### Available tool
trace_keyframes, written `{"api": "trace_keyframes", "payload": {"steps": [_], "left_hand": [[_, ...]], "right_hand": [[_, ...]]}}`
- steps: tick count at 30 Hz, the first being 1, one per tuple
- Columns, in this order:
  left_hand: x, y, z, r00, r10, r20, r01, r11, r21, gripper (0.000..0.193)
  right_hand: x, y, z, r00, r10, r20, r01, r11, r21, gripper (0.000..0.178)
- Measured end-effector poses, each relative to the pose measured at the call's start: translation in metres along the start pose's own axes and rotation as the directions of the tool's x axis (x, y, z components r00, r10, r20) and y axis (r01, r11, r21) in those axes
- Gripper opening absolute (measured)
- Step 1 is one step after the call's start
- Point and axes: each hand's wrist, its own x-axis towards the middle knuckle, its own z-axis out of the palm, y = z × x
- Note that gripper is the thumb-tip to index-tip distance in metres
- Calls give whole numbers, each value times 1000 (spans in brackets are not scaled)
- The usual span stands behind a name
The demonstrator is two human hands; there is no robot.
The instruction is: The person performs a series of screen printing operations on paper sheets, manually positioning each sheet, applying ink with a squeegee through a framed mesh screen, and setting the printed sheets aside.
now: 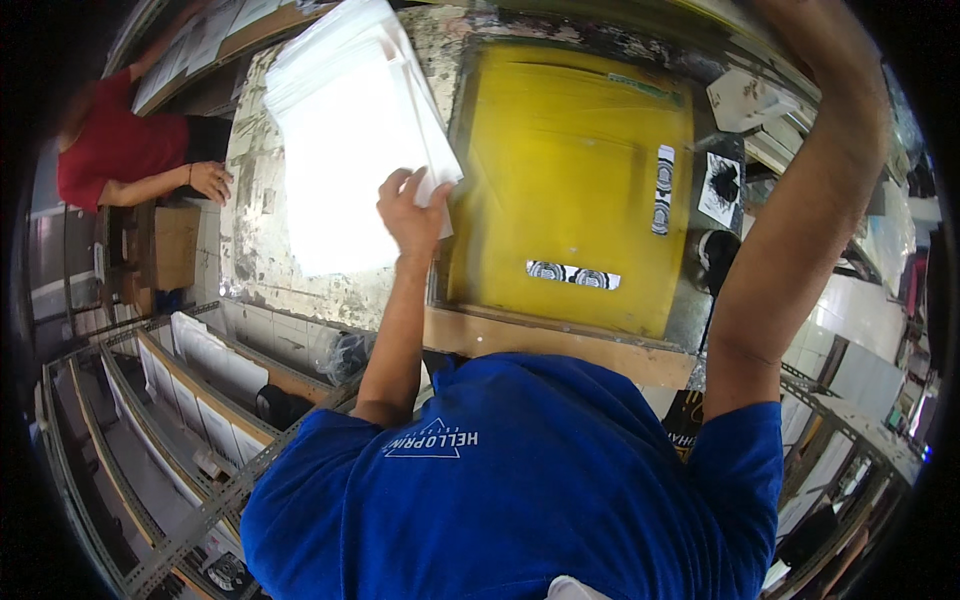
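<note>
Over at far left, a co-worker in red (125,145) has a hand (210,182) by the table (255,230). Next along, white paper (345,150) lies stacked on it, the left hand (412,212) at its right edge, fingers bent; gripping or just touching, I can't tell. Then the yellow screen (570,170); past it stretches the right arm (790,240), right hand out of sight.

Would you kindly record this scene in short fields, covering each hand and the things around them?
Left hand: touching the right side of a stack of white sheets
Right hand: out of view, its forearm raised
Beside the stack: yellow panel, to its right
On the panel: upright patterned strip near its right edge, crosswise strip near its lower edge
Nearby: co-worker's hand at the left edge of the table
</note>
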Motion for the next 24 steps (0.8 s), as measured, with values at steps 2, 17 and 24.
{"api": "trace_keyframes", "payload": {"steps": [2, 17, 24], "left_hand": [[-7, -28, -22, 993, -32, 113, 28, 999, 39, 50], [17, -1, -36, 865, -20, 501, 132, 973, -188, 35], [-9, 56, 52, 698, 352, 624, -349, 928, -133, 57]], "right_hand": [[-14, -3, 8, 964, -242, -108, 229, 966, -122, 47], [-8, 3, 6, 971, -238, -37, 238, 971, 0, 41], [14, 23, 4, 999, 44, -18, -44, 999, -13, 51]]}}
